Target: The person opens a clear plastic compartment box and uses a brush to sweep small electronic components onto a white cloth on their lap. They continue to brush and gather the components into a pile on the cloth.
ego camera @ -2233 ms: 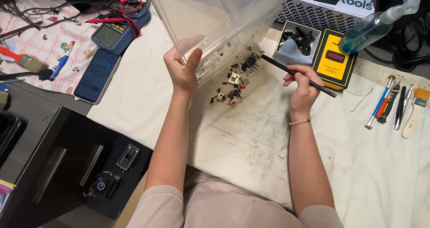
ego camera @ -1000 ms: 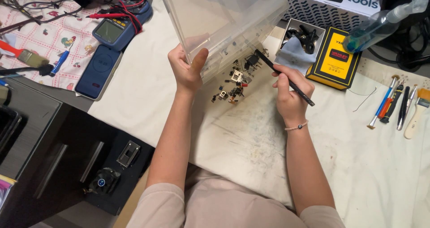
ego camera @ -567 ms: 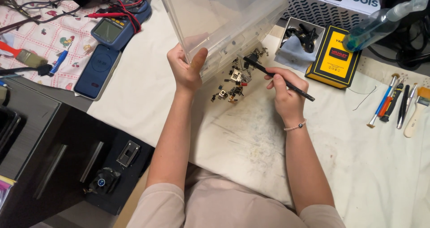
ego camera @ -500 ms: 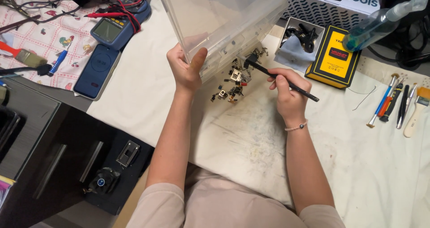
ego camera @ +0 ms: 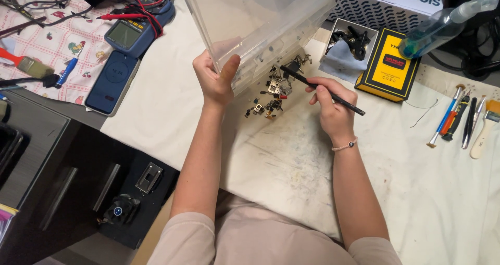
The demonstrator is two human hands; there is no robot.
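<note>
Holding item one: clear plastic bin (ego camera: pixel 260 20), hard, glossy, box-shaped, tipped up on its lower edge so its open mouth faces the small parts beneath it. Left hand (ego camera: pixel 214 80) grips the near lower rim, fingers curled on the outside wall and thumb pressed against the clear wall.

Item two: thin black brush (ego camera: pixel 320 89), a slim straight stick. Right hand (ego camera: pixel 333 111) pinches it like a pen, fingers pressed together around the shaft. Its long axis runs from lower right to upper left; the working tip points up-left, just under the bin's rim, at the top of the parts heap.

Item three: pile of small parts (ego camera: pixel 271 96), metallic and dark bits, irregular, scattered loosely on the cloth between both hands, just below the bin's edge.

Item four: white cloth (ego camera: pixel 291 166), soft, creased, smudged grey near the middle, covering the counter. Open room lies toward the person and to the right of the wrist.

Surroundings: yellow and black flat box (ego camera: pixel 391 64) right of the brush, near but apart; row of slim hand tools (ego camera: pixel 463 122) along the right side, well apart; blue meter (ego camera: pixel 130 33) with red and black leads and a dark phone (ego camera: pixel 108 81) to the left; black drawer cabinet (ego camera: pixel 62 187) at lower left, beyond the cloth's edge.
</note>
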